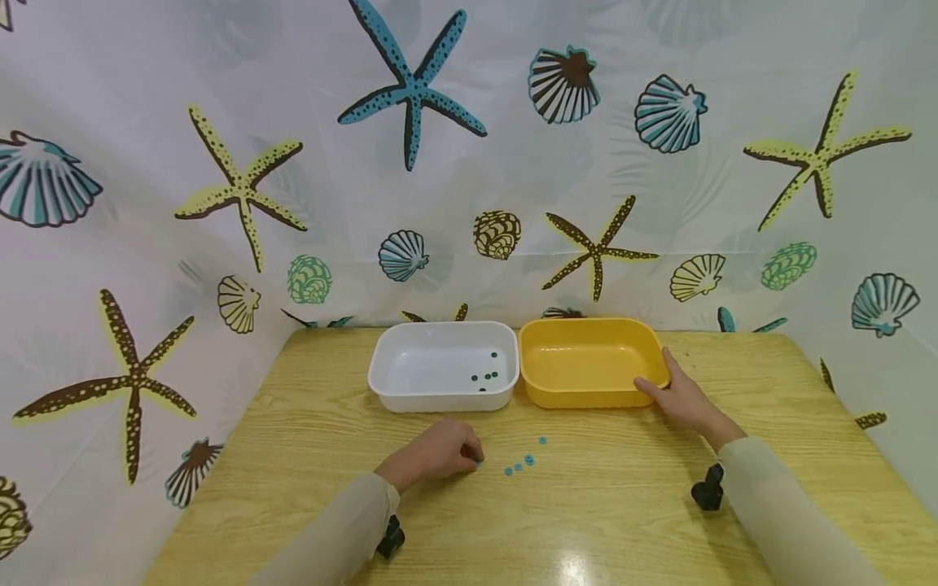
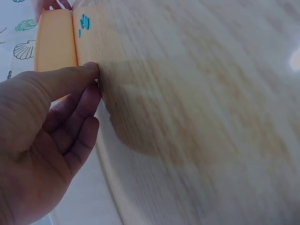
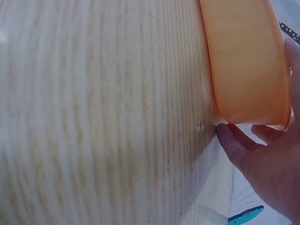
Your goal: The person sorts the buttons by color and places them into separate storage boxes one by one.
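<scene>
My left hand [image 1: 440, 450] is low over the table in front of the white tub, thumb and forefinger pinching a small blue button [image 1: 479, 463] at the wood. In the left wrist view, the thumb and finger tips of that hand [image 2: 51, 122] meet at the tabletop and mostly hide the button. Several more blue buttons [image 1: 529, 460] lie just to its right. At the yellow tub's [image 1: 586, 399] right end, my right hand [image 1: 687, 399] grips the side, thumb at the front rim and fingers round the end. The right wrist view shows this hand [image 3: 267, 159] against the tub's end.
The white tub [image 1: 432, 402] stands against the yellow one's left side, with several dark green buttons [image 1: 488, 377] in its right half. Both tubs sit at the back of the wooden table [image 1: 586, 505]. A curtain [image 1: 469, 187] printed with shells and starfish hangs behind and at both sides.
</scene>
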The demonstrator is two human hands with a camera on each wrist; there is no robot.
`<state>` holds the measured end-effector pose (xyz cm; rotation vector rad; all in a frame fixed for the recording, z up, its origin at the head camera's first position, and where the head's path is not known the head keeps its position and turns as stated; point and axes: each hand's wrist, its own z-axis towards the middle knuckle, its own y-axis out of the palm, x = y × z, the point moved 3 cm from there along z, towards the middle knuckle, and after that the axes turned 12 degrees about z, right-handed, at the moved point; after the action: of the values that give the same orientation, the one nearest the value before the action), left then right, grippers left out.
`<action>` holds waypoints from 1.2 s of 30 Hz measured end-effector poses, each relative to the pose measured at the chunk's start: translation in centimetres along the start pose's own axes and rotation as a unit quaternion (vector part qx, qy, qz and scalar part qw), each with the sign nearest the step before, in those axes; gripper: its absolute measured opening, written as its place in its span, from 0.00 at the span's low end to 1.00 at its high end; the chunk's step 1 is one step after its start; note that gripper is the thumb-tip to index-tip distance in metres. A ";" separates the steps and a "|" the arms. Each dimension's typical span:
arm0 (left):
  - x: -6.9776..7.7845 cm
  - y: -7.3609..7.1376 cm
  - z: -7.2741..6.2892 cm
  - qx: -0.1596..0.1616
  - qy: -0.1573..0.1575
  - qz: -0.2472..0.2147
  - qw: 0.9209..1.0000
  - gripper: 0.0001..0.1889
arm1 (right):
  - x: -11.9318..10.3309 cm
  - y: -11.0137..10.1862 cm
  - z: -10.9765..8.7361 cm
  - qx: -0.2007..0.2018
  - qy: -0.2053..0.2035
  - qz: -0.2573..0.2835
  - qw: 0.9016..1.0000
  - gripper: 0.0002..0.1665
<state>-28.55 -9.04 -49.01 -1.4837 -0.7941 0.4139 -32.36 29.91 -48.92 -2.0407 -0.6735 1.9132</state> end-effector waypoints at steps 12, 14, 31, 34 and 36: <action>-0.2 0.1 0.3 -0.014 -0.003 -0.006 1.000 0.02 | 0.2 0.1 -0.1 0.009 -0.002 -0.011 1.000 0.60; -0.3 0.1 0.4 -0.016 -0.006 -0.007 1.000 0.02 | 0.2 0.1 -0.1 0.010 -0.001 -0.012 1.000 0.60; -0.6 0.0 0.6 0.001 0.003 -0.039 0.999 0.04 | -0.2 0.0 0.0 0.006 0.005 -0.008 1.000 0.61; -0.8 0.2 0.5 0.003 0.009 -0.047 0.999 0.04 | -0.2 0.1 0.0 0.008 0.003 -0.003 1.000 0.61; -0.9 0.3 0.4 0.002 0.009 -0.053 0.999 0.03 | -0.2 0.1 -0.1 0.006 0.002 -0.004 1.000 0.61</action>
<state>-29.37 -9.29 -49.58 -1.4331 -0.8539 0.3210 -32.26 29.71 -48.77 -2.0313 -0.6657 1.9041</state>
